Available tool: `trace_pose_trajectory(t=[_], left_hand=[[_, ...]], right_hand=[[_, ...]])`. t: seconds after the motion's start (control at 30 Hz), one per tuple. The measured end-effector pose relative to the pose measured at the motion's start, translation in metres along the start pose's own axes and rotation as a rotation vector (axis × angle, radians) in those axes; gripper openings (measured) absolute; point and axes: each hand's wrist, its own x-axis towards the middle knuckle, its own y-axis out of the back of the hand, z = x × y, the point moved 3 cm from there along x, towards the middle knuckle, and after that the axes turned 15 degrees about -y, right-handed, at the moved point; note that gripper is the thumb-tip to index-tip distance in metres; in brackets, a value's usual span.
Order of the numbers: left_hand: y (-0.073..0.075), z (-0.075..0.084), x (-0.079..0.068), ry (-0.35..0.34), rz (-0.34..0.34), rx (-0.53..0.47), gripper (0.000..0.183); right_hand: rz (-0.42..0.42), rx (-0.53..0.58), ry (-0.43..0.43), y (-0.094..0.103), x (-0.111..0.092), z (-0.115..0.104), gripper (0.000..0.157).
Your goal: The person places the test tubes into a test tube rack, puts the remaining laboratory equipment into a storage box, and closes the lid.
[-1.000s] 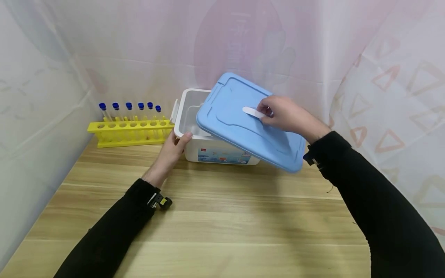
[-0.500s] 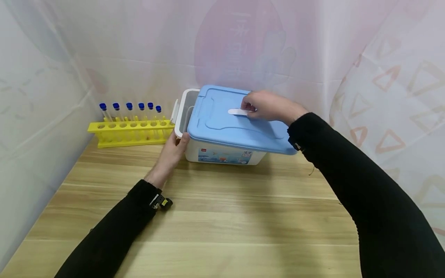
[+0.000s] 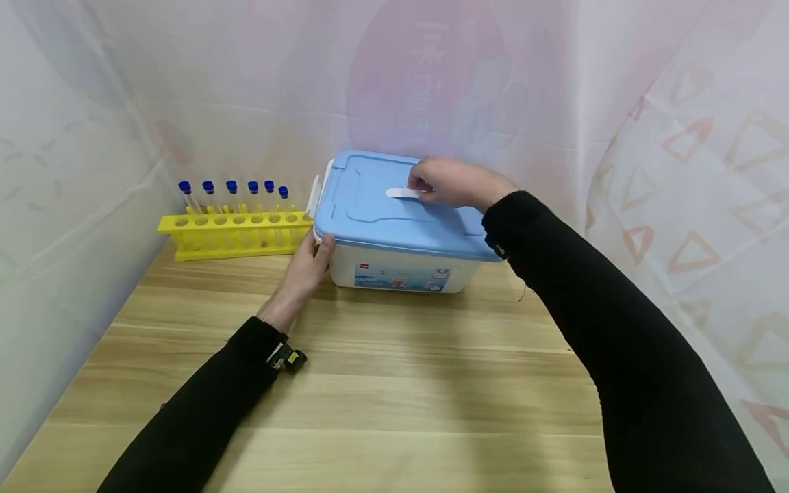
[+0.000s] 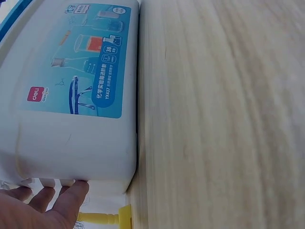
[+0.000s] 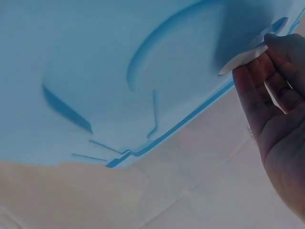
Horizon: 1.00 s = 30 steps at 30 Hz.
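My right hand [image 3: 440, 181] pinches the small white handle [image 3: 403, 193] of a light blue lid [image 3: 370, 222]. The lid covers nearly all of the white storage box [image 3: 342, 270]; a strip of white rim shows at the left end. In the right wrist view, thumb and fingers meet on the handle [image 5: 243, 61]. My left hand [image 3: 305, 267] reaches to the front left corner of the box, just below the rim. Seen from the left wrist, the fingers [image 4: 71, 198] are extended against the box's end wall, and a blue label [image 4: 90, 62] shows on its front.
Left of the box stands a yellow test tube rack [image 3: 237, 236] with several blue-capped tubes [image 3: 231, 187], close to my left hand. All sits on a wooden table [image 3: 394, 383]. Printed curtains [image 3: 425, 82] hang behind and at both sides.
The lid, first tilted and askew over the box, has levelled and slid left until it covers nearly the whole opening. My right hand moved left with it; the left hand stayed at the corner.
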Motion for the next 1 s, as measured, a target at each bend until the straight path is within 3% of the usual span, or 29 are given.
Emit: trace_pose_trajectory(t=[0.2, 0.47, 0.7, 1.0], left_hand=[[-0.001, 0.002, -0.002, -0.029, 0.003, -0.012, 0.078], [-0.001, 0.002, -0.002, -0.011, 0.008, -0.011, 0.079], [-0.002, 0.003, -0.002, -0.008, 0.013, -0.009, 0.08], [-0.005, 0.005, -0.003, -0.033, 0.011, -0.015, 0.08]], right_hand=[[0.008, -0.044, 0.024, -0.002, 0.008, -0.015, 0.025], [-0.002, -0.059, -0.019, -0.002, 0.014, -0.02, 0.025], [0.039, 0.13, -0.091, 0.016, -0.005, 0.002, 0.034], [0.153, 0.332, -0.217, 0.021, -0.051, 0.044, 0.045]])
